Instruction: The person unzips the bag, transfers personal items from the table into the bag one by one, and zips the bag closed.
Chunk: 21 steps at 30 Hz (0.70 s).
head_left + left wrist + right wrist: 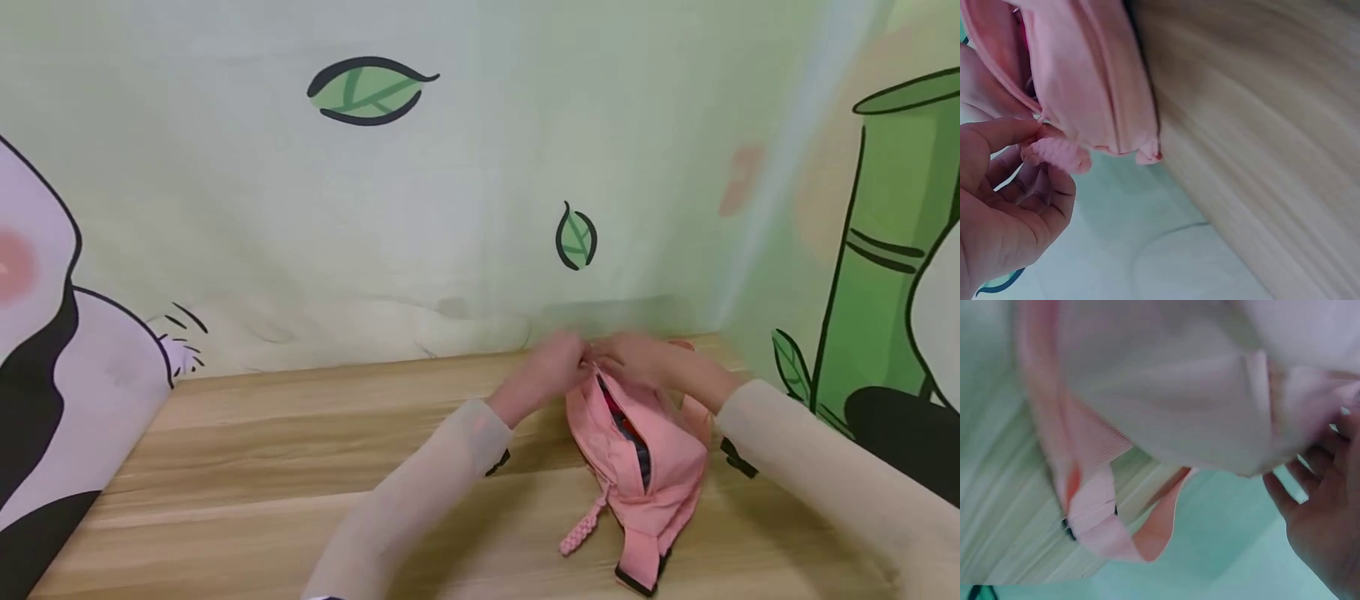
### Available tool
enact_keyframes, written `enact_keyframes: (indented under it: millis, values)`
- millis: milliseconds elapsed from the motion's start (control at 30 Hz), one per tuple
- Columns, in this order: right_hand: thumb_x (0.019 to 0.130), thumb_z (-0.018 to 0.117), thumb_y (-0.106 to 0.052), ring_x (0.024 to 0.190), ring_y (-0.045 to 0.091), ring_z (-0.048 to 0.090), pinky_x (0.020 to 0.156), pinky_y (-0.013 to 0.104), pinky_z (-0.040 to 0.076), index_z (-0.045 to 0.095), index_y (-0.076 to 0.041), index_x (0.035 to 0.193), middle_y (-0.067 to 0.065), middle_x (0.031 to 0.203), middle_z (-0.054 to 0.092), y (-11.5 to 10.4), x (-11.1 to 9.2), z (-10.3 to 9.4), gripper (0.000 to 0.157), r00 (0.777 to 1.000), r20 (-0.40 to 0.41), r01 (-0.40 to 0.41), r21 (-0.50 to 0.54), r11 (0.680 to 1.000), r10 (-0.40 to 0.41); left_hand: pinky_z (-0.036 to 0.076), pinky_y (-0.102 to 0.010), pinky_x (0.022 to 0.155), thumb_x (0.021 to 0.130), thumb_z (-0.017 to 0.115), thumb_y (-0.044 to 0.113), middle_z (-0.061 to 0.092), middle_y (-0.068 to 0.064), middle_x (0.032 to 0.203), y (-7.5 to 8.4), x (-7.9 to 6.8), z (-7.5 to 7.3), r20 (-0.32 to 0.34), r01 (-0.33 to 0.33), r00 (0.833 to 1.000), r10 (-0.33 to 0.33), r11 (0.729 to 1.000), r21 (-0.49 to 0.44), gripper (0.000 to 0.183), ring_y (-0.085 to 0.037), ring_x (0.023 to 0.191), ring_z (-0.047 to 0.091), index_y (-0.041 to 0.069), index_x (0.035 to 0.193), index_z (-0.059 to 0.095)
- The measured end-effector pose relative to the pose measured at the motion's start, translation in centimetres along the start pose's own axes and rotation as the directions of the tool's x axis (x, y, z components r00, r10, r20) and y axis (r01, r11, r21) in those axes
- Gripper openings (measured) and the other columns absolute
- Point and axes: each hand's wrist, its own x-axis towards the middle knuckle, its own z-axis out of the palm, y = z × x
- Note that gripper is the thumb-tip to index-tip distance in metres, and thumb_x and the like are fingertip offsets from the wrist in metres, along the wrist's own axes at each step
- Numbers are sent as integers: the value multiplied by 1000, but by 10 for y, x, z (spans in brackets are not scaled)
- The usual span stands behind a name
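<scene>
A pink fabric waist bag lies on the wooden tabletop. Its long zipper is partly undone, and dark and red contents show in the gap. At the bag's far end, my left hand pinches a braided pink zipper pull between thumb and fingers. My right hand grips the same end of the bag with curled fingers, partly hidden by the fabric. A second braided pull hangs from the bag's near side onto the table.
The bag's pink strap trails beside it, with a black buckle near my right sleeve. Behind the tabletop stands a pale green backdrop with printed leaves and bamboo, right at the table's far edge.
</scene>
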Motion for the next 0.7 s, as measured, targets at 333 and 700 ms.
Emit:
enact_keyframes:
  millis: [333,700]
  values:
    - [97,46,-46,121,33,51,94,50,42,29,-9,149,14,151,31,-15,-46,17,66,999,-4,53,-118,992,-54,33,-16,51,90,61,11,53,6,66,-6,-19,17,18,-57,998,57,998,-9,15,-6,57,44,12,76,67]
    - [88,62,-46,134,37,34,103,51,35,34,0,144,19,149,33,-6,-34,-3,78,990,80,119,-20,993,-117,44,-16,72,93,58,9,64,5,84,-2,-21,11,73,-268,963,259,946,181,17,-6,79,55,15,85,72]
